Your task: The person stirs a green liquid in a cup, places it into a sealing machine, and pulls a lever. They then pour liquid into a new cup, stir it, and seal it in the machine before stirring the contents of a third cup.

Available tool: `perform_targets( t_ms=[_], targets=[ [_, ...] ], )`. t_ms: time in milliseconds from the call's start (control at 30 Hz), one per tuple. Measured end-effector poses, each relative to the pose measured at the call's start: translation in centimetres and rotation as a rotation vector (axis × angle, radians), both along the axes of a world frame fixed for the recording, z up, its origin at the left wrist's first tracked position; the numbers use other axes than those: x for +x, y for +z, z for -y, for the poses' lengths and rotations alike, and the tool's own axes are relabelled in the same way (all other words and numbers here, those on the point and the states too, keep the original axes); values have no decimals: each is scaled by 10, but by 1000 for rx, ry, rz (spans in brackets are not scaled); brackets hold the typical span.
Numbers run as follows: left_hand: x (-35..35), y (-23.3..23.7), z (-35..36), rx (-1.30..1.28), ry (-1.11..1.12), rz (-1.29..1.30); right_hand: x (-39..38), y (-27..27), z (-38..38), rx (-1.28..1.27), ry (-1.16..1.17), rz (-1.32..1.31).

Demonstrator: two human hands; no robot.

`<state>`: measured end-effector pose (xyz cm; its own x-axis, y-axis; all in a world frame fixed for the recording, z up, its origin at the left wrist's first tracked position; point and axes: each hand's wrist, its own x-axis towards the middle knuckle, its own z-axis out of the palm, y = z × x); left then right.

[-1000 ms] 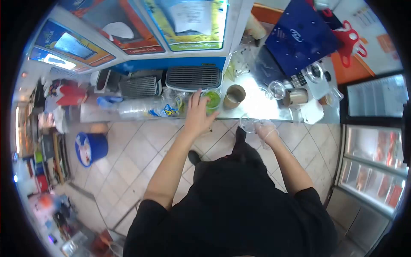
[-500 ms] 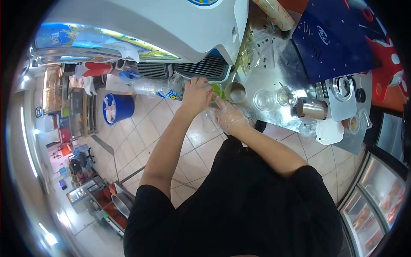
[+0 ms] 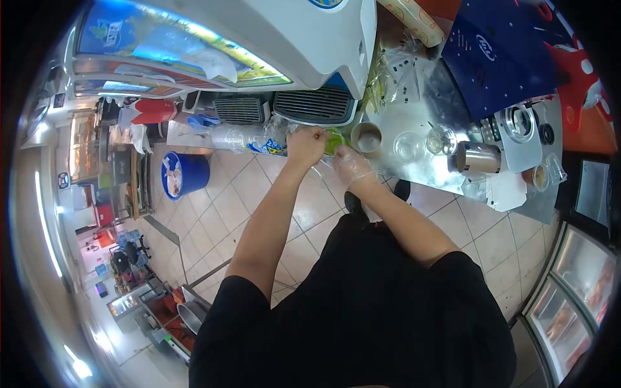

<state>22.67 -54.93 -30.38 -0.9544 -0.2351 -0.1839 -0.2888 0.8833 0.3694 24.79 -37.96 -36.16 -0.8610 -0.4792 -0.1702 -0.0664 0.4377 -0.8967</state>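
The green cup (image 3: 334,141) sits just right of the curled left hand (image 3: 306,147) and beyond the gloved right hand (image 3: 353,168); whether either grips it, I cannot tell.

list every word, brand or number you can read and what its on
Drinks machine: looks like "NESTEA", slanted and blurred.
Blue panel: white logo, too blurred to read.
Cup wrapper: print too small to read.
Roll: orange marks, no legible words.
No legible numbers.
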Motion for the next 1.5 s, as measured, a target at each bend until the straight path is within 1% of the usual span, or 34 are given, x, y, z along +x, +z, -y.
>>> perform_targets(
  t_ms=[33,67,133,167,233,267,333,367,400,433,500,533,567,600,633,667,700,767,800,833,867,900,933,1000,1067,1133,1167,1200,1267,1300,1333,1400,1467,1500],
  targets=[
    [-1,-1,3,57,57,68,1,-2,1,-68,-6,-23],
    [-1,-2,5,64,51,64,3,-4,1,-60,-11,-27],
    [-1,-6,9,53,3,-8,1,14,-1,29,21,107],
    [-2,-7,13,61,1,-16,5,1,2,36,19,99],
    [-9,-2,23,-239,-208,-147,10,-39,4,-37,137,-243],
    [-13,3,32,-236,-212,-153,14,-40,0,-32,133,-248],
    [-24,12,56,-248,-330,-118,24,-38,-6,-56,75,-211],
    [-26,3,69,-213,-443,-172,23,-37,-9,-54,76,-213],
    [-23,5,69,-212,-442,-171,22,-35,-12,-27,130,-408],
    [-20,7,68,-101,-358,-101,24,-32,-14,1,184,-601],
    [-15,4,64,43,-172,18,26,-26,-13,13,158,-534],
    [-9,-8,66,45,-176,11,26,-23,-12,22,131,-470],
    [1,-20,68,343,14,54,26,-20,-12,79,149,-570],
    [11,-34,70,641,203,100,27,-21,-12,86,144,-575],
    [23,-48,70,647,193,99,26,-24,-13,66,138,-653],
    [37,-62,70,956,342,104,26,-26,-13,49,131,-731],
    [47,-71,69,1266,495,114,28,-24,-13,65,126,-732],
    [63,-81,66,1280,505,95,36,-13,-20,157,74,-849],
    [70,-89,64,1281,529,70,42,-4,-26,183,85,-841],
    [75,-100,68,1242,414,18,49,10,-31,292,73,-693],
    [81,-112,68,1269,422,33,55,26,-36,400,58,-543],
    [83,-113,65,941,143,-96,62,48,-36,463,-46,-342],
    [82,-107,61,601,-126,-223,66,54,-40,491,-40,-338],
    [77,-92,45,576,-168,-223,71,61,-55,762,-189,-76],
    [68,-79,29,442,-199,-326,74,58,-73,746,-240,-59],
    [59,-81,18,519,-173,-338,75,53,-83,686,-321,157],
    [54,-82,13,578,-154,-349,75,51,-89,681,-319,206],
    [50,-89,10,592,-159,-349,71,58,-85,692,-328,206],
    [46,-107,3,639,-168,-456,61,71,-72,895,-281,204],
    [48,-107,3,652,-174,-484,58,75,-65,893,-294,204],
    [52,-103,4,650,-188,-486,56,79,-57,928,-322,204],
    [63,-88,11,797,-234,-563,51,92,-41,942,-365,210],
    [74,-55,23,752,-298,-553,48,106,-28,944,-300,280],
    [81,-43,30,703,-335,-545,49,108,-24,927,-275,238]
  ],
)
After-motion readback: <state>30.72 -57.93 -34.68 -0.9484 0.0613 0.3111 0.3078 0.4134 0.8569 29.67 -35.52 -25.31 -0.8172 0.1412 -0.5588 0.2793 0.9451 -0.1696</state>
